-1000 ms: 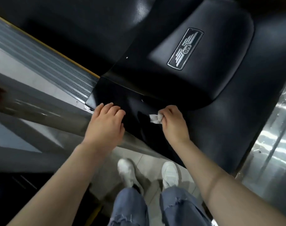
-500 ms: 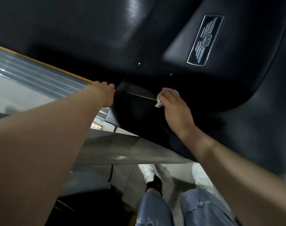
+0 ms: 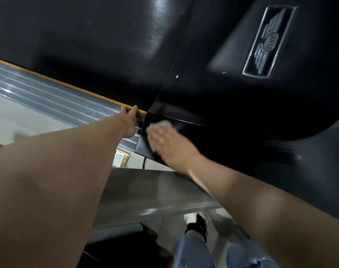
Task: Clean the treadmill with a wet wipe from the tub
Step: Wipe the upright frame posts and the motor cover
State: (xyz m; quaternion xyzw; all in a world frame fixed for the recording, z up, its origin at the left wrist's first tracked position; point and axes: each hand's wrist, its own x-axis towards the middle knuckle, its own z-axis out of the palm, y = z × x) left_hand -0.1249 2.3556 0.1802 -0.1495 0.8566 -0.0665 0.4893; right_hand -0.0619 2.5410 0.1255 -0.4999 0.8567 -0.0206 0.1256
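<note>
Right hand [image 3: 168, 146] has slid its wet wipe [image 3: 165, 123] leftward to the motor cover [image 3: 232, 113] corner, fingers' hold blurred; left hand [image 3: 129, 122] flat

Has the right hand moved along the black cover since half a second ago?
Yes. The right hand with the wipe slid left to the cover's corner beside the ribbed rail.

Treadmill cover [image 3: 213, 105] is taking up top and right of view; badge [image 3: 269, 41] is sitting on it at upper right; belt [image 3: 77, 35] is lying to the cover's left; side rail [image 3: 48, 97] is running along the belt's near edge; left hand [image 3: 129, 120] is resting on that rail just beside the cover's corner; right hand [image 3: 168, 146] is lying on the corner, wipe [image 3: 164, 123] under its fingers; handrail [image 3: 145, 196] is crossing below both forearms; shoe [image 3: 196, 222] is standing on the floor beneath it.
</note>
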